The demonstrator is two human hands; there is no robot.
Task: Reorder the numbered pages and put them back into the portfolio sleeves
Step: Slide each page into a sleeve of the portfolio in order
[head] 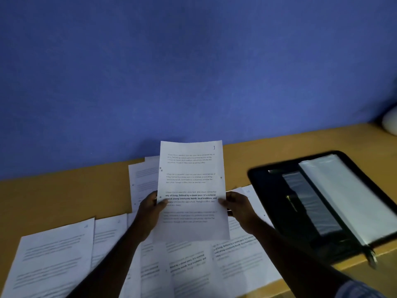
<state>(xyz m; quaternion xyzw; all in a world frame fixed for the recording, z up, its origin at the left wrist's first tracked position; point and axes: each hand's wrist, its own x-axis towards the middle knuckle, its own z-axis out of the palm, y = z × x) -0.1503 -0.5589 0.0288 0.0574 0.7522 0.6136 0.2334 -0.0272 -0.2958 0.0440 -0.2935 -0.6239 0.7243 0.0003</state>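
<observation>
I hold one printed page (191,173) upright above the desk, a handwritten mark in its top right corner. My left hand (150,209) pinches its left edge, thumb on the front. My right hand (237,208) pinches its right edge the same way. Several other printed pages (53,254) lie spread flat on the desk below and behind the held page. The black portfolio (268,190) lies open at the right, with its clear plastic sleeves (343,190) fanned on the right half.
The wooden desk (64,196) runs along a blue wall (193,72). A white rounded object (390,123) sits at the far right edge. The portfolio's zipper pull (371,255) hangs over the desk's front edge.
</observation>
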